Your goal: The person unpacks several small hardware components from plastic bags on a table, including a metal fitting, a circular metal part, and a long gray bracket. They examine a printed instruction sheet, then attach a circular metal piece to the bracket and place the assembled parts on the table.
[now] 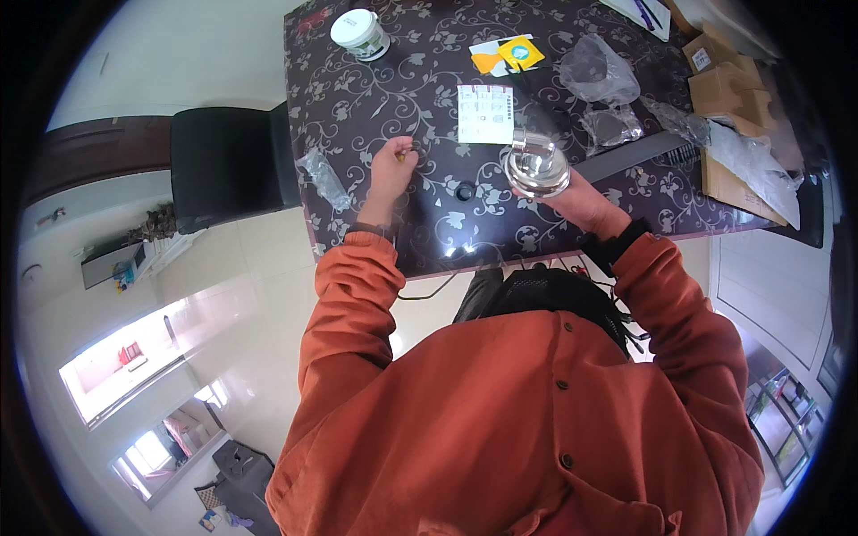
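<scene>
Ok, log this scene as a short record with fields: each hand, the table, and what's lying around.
left hand: pinches a small thing, too small to identify
right hand: holds a shiny metal fitting
table: dark, floral pattern
between hands: small black round part; white printed sheet
far side: white lidded tub, clear plastic bags, cardboard boxes

Metal fitting (536, 165) before the paper sheet (485, 113), tub (360, 33) far left behind, boxes (728, 85) right.
</scene>
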The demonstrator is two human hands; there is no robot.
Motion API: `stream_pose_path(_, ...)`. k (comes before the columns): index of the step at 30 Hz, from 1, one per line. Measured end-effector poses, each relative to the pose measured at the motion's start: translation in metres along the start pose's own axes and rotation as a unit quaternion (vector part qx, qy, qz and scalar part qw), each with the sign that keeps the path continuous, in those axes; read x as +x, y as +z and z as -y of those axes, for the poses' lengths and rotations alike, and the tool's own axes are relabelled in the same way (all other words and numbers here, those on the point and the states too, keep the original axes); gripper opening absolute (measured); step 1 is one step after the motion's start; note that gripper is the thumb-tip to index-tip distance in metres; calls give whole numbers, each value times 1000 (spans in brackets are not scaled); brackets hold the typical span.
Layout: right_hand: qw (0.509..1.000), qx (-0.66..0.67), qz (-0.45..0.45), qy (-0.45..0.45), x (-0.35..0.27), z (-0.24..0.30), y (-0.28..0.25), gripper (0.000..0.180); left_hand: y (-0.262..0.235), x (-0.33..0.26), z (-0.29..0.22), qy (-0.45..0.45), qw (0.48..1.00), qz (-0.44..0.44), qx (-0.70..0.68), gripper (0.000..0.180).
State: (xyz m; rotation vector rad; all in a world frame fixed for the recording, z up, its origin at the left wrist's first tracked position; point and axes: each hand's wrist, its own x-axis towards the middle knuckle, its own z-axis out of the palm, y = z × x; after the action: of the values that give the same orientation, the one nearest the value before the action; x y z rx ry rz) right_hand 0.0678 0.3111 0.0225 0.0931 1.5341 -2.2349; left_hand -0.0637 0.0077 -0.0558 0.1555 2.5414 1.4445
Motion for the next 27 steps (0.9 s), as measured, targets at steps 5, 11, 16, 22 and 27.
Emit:
stream_pose_path(5, 1000, -14, -9, -5, 3, -4, 1, 48, -3, -16, -40, 41, 981, -13, 190, 45)
stream_pose_path(11, 996, -91, 8, -13, 13, -7, 10, 53, 15, -58, -150, 315, 935, 131, 99, 56)
stream_pose_path(16, 994, -109, 2, -22, 13, -6, 11, 48, 13, -63, -181, 281, 948, 140, 54, 39)
stream_pose_path(22, 996, -78, -20, -26, 5, 2, 6, 47, -11, -52, -146, 87, 972, -47, -212, 22)
stream_pose_path(27, 997, -67, -14, -31, -3, 9, 5, 48, 2, -46, -76, -37, 999, -3, 4, 25)
